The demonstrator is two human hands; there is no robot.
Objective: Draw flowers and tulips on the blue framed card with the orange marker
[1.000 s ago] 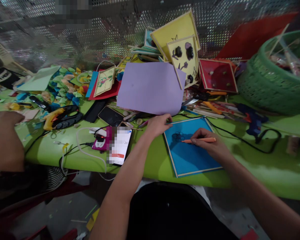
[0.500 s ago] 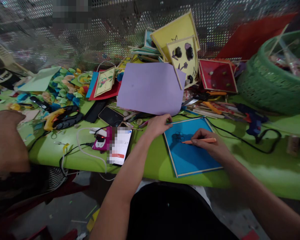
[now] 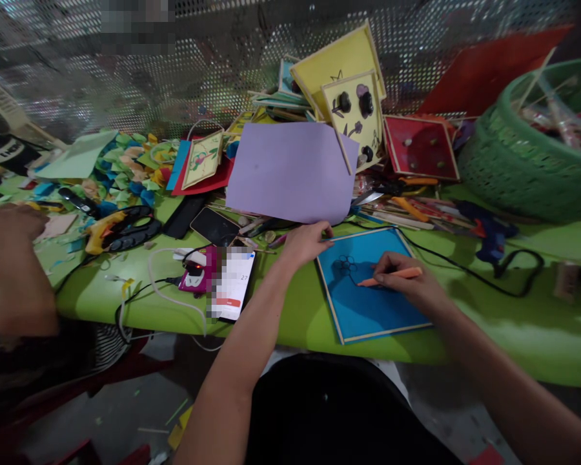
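A blue board (image 3: 382, 310) with thin wooden strips along its edges lies flat on the table in front of me. My right hand (image 3: 399, 274) is closed around an orange pen (image 3: 407, 273), its tip touching the blue surface. Just left of the tip, a dark outline of a flower (image 3: 347, 263) shows, with a curved line running down from it to the pen. At the board's upper left corner, my left hand (image 3: 310, 242) holds the edge, thumb on the rim and fingers curled past it.
A purple sheet (image 3: 293, 171) and decorated framed boards lean behind. Left are phones (image 3: 232, 284), a purple power socket (image 3: 201, 271), cables and paper scraps. Right are a glue gun (image 3: 489, 232), its cord and a green basket (image 3: 527, 155). Another person's hand (image 3: 14, 226) rests at far left.
My right hand has moved the pen slightly right and down, and a curved line now trails below the flower. My left hand stays at the corner. The other person's hand shifted slightly upward.
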